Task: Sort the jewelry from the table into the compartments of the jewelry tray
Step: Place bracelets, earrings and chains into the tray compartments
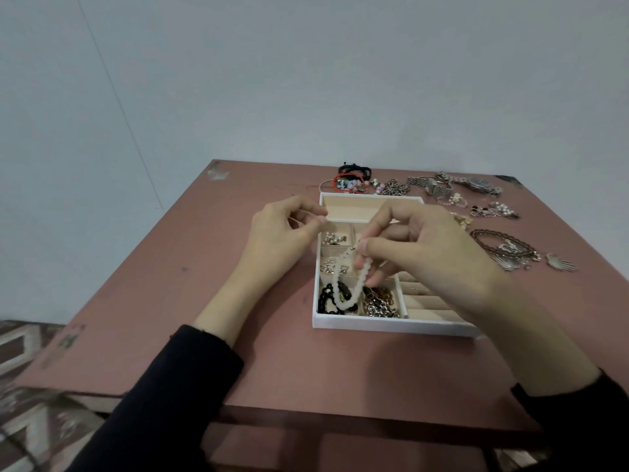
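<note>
A white jewelry tray (381,326) with beige compartments sits on the pink table. My right hand (425,247) pinches a white bead bracelet (354,287), which hangs in a loop over the tray's near left compartment with black beads (327,301). My left hand (289,229) hovers at the tray's left edge with fingers curled and fingertips pinched together; whether it holds the bracelet's end I cannot tell. Small silver pieces (332,265) lie in the left compartments, and chains (379,303) fill the near middle one.
Loose jewelry lies behind and right of the tray: black and red bracelets (352,177), watches (473,183), pearl pieces (495,210) and a long brown necklace with silver pendants (510,250). The table's left edge (129,274) drops to a patterned floor.
</note>
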A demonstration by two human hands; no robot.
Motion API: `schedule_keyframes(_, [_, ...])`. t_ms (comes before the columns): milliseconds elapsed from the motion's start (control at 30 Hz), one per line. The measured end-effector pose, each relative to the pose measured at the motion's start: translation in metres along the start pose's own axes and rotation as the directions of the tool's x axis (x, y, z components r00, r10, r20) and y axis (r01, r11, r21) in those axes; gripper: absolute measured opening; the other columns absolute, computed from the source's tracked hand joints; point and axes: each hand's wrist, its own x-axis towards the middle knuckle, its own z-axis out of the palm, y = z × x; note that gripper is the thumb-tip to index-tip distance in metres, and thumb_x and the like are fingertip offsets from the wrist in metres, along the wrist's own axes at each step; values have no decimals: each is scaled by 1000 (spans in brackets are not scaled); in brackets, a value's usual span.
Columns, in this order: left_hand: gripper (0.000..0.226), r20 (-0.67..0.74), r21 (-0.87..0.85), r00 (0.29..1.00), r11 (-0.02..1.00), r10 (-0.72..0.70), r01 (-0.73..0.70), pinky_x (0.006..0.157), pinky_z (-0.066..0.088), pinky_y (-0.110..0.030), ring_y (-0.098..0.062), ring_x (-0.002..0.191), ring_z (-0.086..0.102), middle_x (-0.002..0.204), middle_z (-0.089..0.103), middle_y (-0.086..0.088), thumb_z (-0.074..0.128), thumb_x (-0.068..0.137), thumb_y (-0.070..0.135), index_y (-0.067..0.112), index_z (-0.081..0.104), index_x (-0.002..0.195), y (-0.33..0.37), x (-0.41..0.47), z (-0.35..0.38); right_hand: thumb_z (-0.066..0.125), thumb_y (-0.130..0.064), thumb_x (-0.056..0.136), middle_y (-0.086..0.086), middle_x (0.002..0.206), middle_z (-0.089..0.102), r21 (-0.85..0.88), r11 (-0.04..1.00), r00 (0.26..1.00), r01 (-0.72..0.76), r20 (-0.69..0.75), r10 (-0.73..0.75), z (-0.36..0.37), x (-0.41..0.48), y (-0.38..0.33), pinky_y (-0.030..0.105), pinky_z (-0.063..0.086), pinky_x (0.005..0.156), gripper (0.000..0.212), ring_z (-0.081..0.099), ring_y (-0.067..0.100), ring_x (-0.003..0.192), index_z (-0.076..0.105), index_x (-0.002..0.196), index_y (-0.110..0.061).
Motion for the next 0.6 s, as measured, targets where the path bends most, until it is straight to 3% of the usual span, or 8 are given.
schedule_keyframes(100, [8,0,4,1000,1000,7,-7,57,36,-9,-1,61,48,65,59,9,65,80,18,24,70,82,-1,-1,1,65,-1,79,12,67,69,-254,967,998,34,-43,-46,2,0,-2,21,53,54,7,64,15,53,63,75,-6])
schedule_keyframes(233, [9,-10,29,1000,999,23,-23,57,36,-8,1,59,47,64,59,9,65,80,17,23,70,83,-1,0,1,71,-12,75,-6,63,67,-565,814,989,138,39,-141,13,0,-8,11,44,58,10,59,3,62,70,68,-20])
schedule_keyframes(400, [10,-9,38,1000,999,20,-20,54,35,-8,0,58,47,64,59,9,63,82,18,21,71,87,-2,0,0,68,-18,79,-15,58,54,-708,687,987,163,106,-125,26,4,-3,30,50,70,8,53,5,64,73,76,-24])
schedule_keyframes(500, [9,-7,27,1000,1000,15,-15,54,35,-8,2,55,47,64,59,9,64,80,19,21,71,86,-2,0,0,70,-21,77,-12,67,56,-726,667,986,167,130,-105,29,6,1,32,49,72,4,49,6,68,74,77,-23])
schedule_keyframes(600, [9,-8,32,1000,999,17,-17,53,35,-7,3,54,47,63,59,10,64,80,19,21,71,86,-2,0,0,69,-22,78,-11,66,54,-740,652,986,167,143,-90,30,9,4,28,41,64,6,45,3,62,75,75,-22])
